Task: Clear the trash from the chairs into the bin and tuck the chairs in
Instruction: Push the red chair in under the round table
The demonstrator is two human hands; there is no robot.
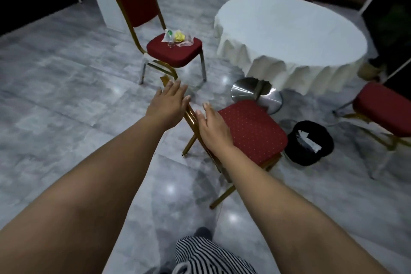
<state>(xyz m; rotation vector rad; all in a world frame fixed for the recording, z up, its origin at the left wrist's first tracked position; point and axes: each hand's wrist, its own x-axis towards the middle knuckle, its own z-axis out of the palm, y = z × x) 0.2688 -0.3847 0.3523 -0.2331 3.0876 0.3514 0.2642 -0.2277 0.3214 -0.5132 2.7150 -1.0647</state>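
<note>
- Chairs remain the job: the nearest chair (pixel 251 131) has a bare seat but stands pulled out from the bench (pixel 289 35), its gilt back edge-on under the person's hands.
- Both arms reach forward and down. The left hand (pixel 169 104) lies flat, fingers spread, against the top of that chair's back; the right hand (pixel 213 127) rests open on the frame beside it. Neither has closed round the rail, and neither carries anything.
- Just beside the nearest chair, on the floor (pixel 55 95), stands the black bin (pixel 309 142), with pale scraps already inside.
- Further off, a second chair (pixel 173 49) holds trash (pixel 178 38) on its seat: crumpled yellow paper and clear wrappers.
- By this view, one seat looks cleared; tucking it in appears to be the step in hand, with the second chair's litter still to go.
</note>
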